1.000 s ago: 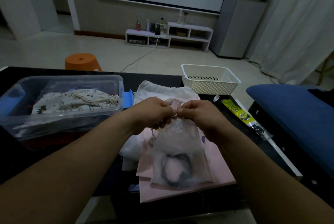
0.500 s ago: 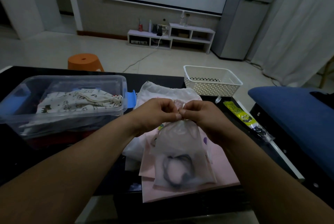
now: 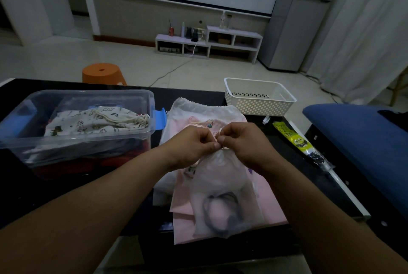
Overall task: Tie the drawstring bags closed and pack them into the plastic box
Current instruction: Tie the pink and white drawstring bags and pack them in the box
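Sheer bag (image 3: pixel 220 187): translucent drawstring pouch, centre of view, near table edge. Neck gathered and raised between both hands, body hanging down onto the pile below. A dark looped item shows through its lower half; what it is cannot be told.

Left hand (image 3: pixel 189 143): fingers curled, thumb and forefinger pinching the bag's neck from 9 o'clock.

Right hand (image 3: pixel 245 143): fingers curled, pinching the same neck from 3 o'clock. The thumb tips of the two hands nearly meet. The cord itself is too fine to trace.

Pink bag (image 3: pixel 273 203): flat, directly under the sheer bag, its lower edge overhanging the table at 6 o'clock.

White bag (image 3: pixel 198 110): under the pink one, gathered mouth pointing to 12 o'clock.

Box (image 3: pixel 88 141): clear plastic, lid off, at 9 to 10 o'clock of the bags, blue latch (image 3: pixel 160 119) on its near end. One printed bag (image 3: pixel 95 122), mouth drawn shut, lies inside.

Basket (image 3: pixel 258 108): white, perforated, at 1 o'clock, on the far table edge.

Yellow packet (image 3: pixel 291 139): at 3 o'clock, lying along the right table edge.

Table (image 3: pixel 66 185): black, glossy, bearing all the above.

Cushion (image 3: pixel 357 128): blue, beyond the table at 3 o'clock.

Stool (image 3: pixel 102 72): orange, on the floor at 11 o'clock
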